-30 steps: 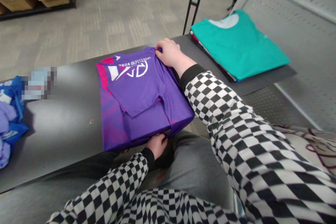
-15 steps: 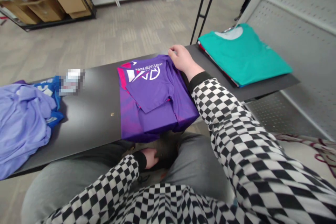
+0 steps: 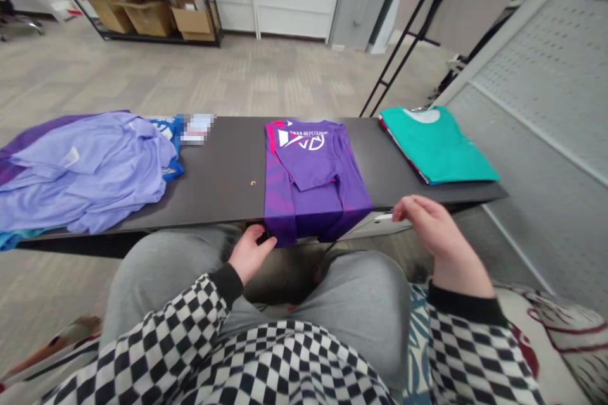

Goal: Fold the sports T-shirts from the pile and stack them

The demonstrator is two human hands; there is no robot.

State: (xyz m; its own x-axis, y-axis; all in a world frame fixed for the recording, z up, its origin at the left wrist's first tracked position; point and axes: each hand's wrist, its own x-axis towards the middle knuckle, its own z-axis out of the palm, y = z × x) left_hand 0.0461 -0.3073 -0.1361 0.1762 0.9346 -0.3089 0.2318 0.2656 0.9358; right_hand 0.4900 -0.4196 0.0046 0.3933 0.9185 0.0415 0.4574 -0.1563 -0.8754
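A folded purple T-shirt point(image 3: 308, 183) with a white print lies in the middle of the dark table point(image 3: 223, 202), its near end hanging over the front edge. My left hand point(image 3: 249, 253) is below that edge, its fingers holding the shirt's near left corner. My right hand point(image 3: 427, 231) is in the air off the table's front edge, right of the shirt. It holds nothing, and its fingers are loosely curled. A folded teal T-shirt point(image 3: 434, 145) lies farther right on the table.
A crumpled lavender garment point(image 3: 85, 171) lies over a blue cloth point(image 3: 173, 152) at the table's left. A white object point(image 3: 384, 218) shows under the table's front edge. A perforated panel point(image 3: 536, 139) stands at the right, and shelves with cardboard boxes point(image 3: 152, 16) stand across the carpet.
My right hand has moved off the shirt's far side to beyond the table's front edge. My left hand has risen to the shirt's near corner. The view has turned upward, showing more of the room.
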